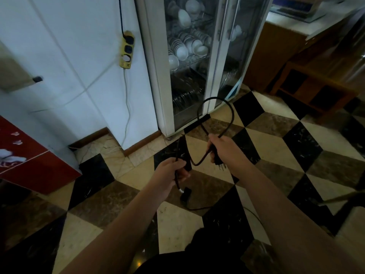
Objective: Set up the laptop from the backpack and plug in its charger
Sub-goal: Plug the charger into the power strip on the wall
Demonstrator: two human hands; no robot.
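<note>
I see my two hands in front of me, above the floor (276,147) with its dark and light tiles. My left hand (169,171) is closed around a bundle of black cable (215,99), and my right hand (223,149) is closed around the plug (219,164); its metal pins come out under the fingers. Between the hands the cable hangs in a low curve, and beyond my right hand it makes a high loop. Under my left hand one end of the cable hangs down to a small black block (185,194), which I cannot make out well, and a thin wire goes from it toward my body and is hidden by my right arm. The laptop and the backpack are not in view.

Beyond my left hand, on the white wall, hangs a yellow power strip (127,50); the upper sockets look taken and one lower socket looks free. Beyond my right hand stands a cabinet (154,76) with glass doors. Inside are white bowls (181,52) and plates on wire racks, blurred by reflections. To the left of my left hand a red cupboard (35,167) is cut off by the edge.
</note>
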